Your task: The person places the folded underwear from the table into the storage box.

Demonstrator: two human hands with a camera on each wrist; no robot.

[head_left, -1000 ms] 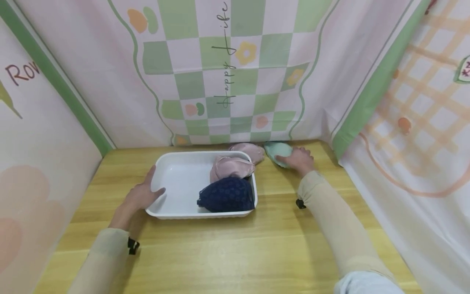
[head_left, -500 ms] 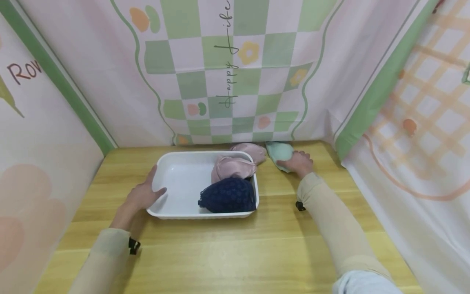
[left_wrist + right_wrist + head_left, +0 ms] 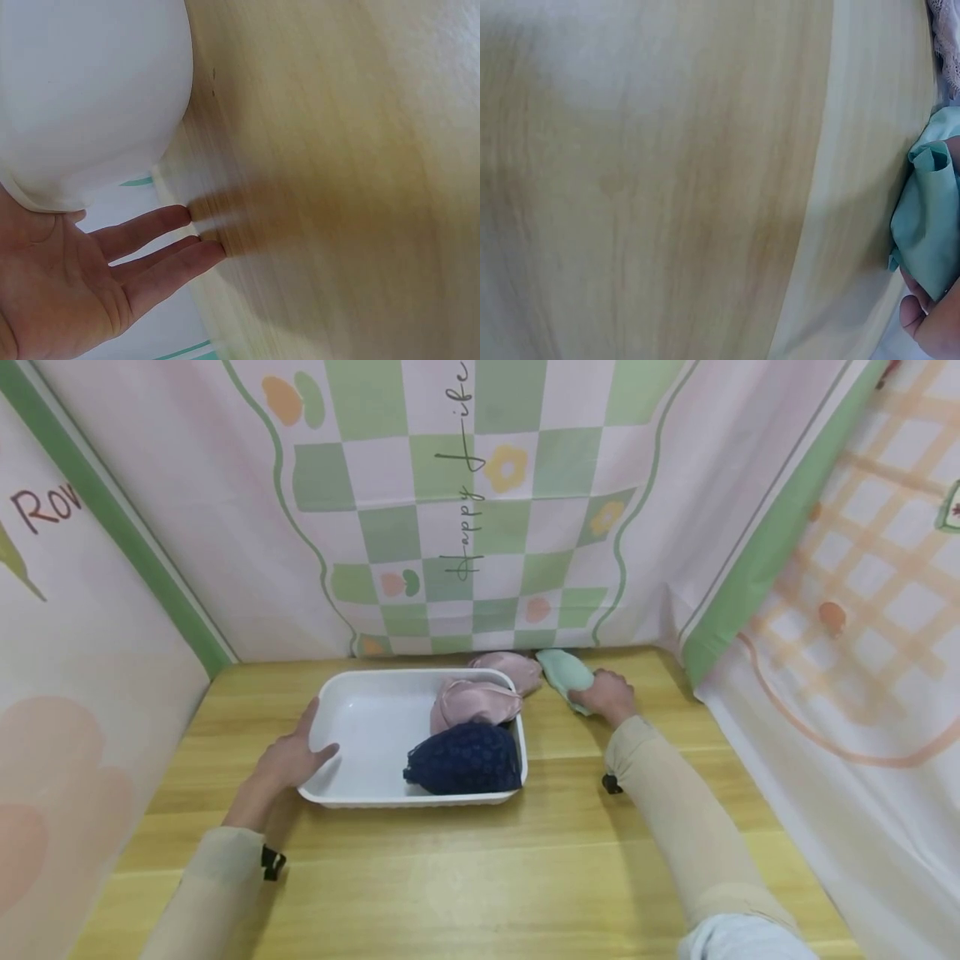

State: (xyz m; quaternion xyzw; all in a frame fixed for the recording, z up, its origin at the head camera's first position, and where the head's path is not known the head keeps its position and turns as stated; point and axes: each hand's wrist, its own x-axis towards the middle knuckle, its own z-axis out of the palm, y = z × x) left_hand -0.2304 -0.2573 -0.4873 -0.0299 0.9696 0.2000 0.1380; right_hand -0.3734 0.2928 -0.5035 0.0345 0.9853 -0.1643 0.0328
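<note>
A white tray (image 3: 367, 735) stands on the table, its left rim against my left hand (image 3: 288, 760). That hand's thumb lies over the rim; in the left wrist view, several fingers (image 3: 161, 274) reach out straight beside the tray wall. At the back right, my right hand (image 3: 609, 695) grips the near end of a folded mint green bra (image 3: 564, 670). In the right wrist view, fingers curl round the mint green bra (image 3: 926, 217) at the frame's edge. Inside the tray's right half lie a folded pink bra (image 3: 476, 703) and a navy lace bra (image 3: 465, 760).
Another pink bra (image 3: 510, 670) lies behind the tray's back right corner, between the tray and the back curtain (image 3: 480, 527). Hanging cloth walls enclose the wooden table (image 3: 465, 877) on both sides and at the back.
The right hand has closed on the mint green bra's near end; the bra has folded narrower and turned slightly. Left hand and tray stay in place.
</note>
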